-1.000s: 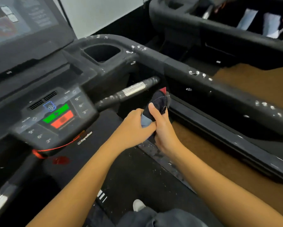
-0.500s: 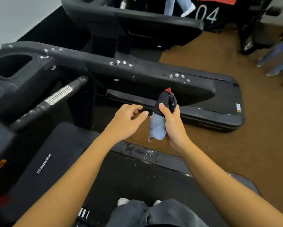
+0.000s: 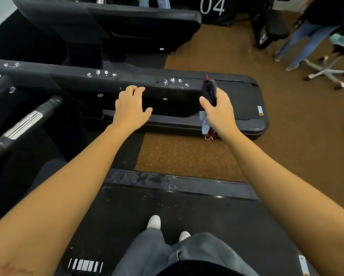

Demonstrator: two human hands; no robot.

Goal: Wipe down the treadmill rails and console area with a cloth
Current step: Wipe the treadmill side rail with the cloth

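The treadmill's black right side rail point(image 3: 71, 80) runs across the upper left, dotted with white specks. My left hand point(image 3: 130, 108) is at the rail's inner face with its fingers loosely bent and holds nothing. My right hand point(image 3: 220, 113) grips a bunched dark cloth point(image 3: 209, 92) just off the rail's end; a light blue corner of the cloth hangs below my fist. An inner handlebar point(image 3: 25, 124) with a silver grip slants at the left. The console is out of view.
I stand on the belt point(image 3: 167, 212), with its speckled side strip point(image 3: 167, 181) ahead. A neighbouring treadmill's deck point(image 3: 247, 108) lies beyond the rail and another treadmill point(image 3: 107, 22) behind it. A person in jeans point(image 3: 306, 40) and a chair base point(image 3: 326, 73) stand on the brown floor point(image 3: 187, 156) at the right.
The view has swung right, away from the console. My left hand let go of the cloth and moved to the rail. My right hand carried the cloth to the right.
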